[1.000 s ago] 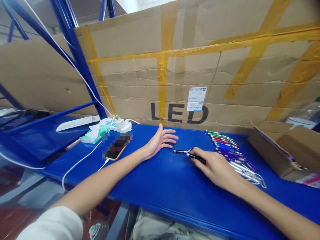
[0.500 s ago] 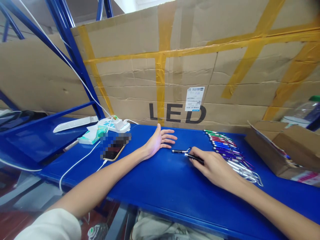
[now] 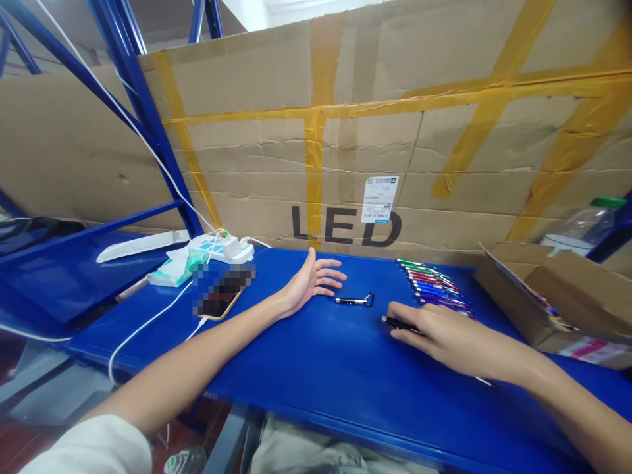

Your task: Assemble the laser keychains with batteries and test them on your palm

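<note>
My left hand rests on its edge on the blue tabletop, palm turned right and fingers spread, holding nothing. Just right of its fingertips lies a black keychain flashlight with a small clip at its right end. My right hand pinches a second black keychain flashlight, its silver tip pointing left. Beyond my right hand, several keychain flashlights lie in a row, green, red, blue and purple. My right hand and forearm cover the near end of the row.
An open cardboard box stands at the right, with a plastic bottle behind it. On the left are a phone, a tissue pack, a power strip and white cables. A large taped cardboard panel closes the back.
My right hand has drawn right and toward me with its flashlight, away from the one lying on the table. The purplish glow on my left palm is gone. My left hand stays put.
</note>
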### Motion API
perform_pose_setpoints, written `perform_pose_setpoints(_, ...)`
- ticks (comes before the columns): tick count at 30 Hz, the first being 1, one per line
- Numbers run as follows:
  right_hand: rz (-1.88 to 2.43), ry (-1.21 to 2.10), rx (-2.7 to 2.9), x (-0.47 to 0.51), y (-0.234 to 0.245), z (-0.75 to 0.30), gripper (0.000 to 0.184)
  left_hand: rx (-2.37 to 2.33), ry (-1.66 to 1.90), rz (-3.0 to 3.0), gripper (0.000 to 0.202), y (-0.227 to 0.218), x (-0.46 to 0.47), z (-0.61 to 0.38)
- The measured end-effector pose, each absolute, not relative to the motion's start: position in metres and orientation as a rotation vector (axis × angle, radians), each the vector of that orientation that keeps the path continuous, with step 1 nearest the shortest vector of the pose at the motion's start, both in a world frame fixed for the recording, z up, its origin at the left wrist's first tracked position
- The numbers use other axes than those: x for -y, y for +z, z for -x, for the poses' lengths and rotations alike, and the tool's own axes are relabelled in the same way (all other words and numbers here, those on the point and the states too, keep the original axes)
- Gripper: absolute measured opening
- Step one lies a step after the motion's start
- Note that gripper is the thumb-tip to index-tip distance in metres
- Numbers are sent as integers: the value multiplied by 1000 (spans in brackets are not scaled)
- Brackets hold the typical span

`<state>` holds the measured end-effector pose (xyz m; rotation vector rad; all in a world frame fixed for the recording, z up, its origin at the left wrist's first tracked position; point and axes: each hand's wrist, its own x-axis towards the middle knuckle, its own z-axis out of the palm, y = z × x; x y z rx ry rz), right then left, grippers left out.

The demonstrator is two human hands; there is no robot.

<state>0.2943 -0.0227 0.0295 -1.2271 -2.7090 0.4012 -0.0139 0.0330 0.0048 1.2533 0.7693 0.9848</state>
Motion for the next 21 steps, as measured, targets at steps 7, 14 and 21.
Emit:
perform_pose_setpoints(7, 1239, 661, 2620, 40, 51, -294, 24, -768, 1002, -1277, 89, 8, -32, 14)
perform_pose_setpoints(14, 1323, 167, 2528, 76, -5, -324, 30, -823, 1006, -1282, 87, 9, -29, 10)
perform_pose_setpoints(21, 1358, -569, 2511, 71, -23, -353, 46, -856, 1032, -1287, 82, 4, -34, 10)
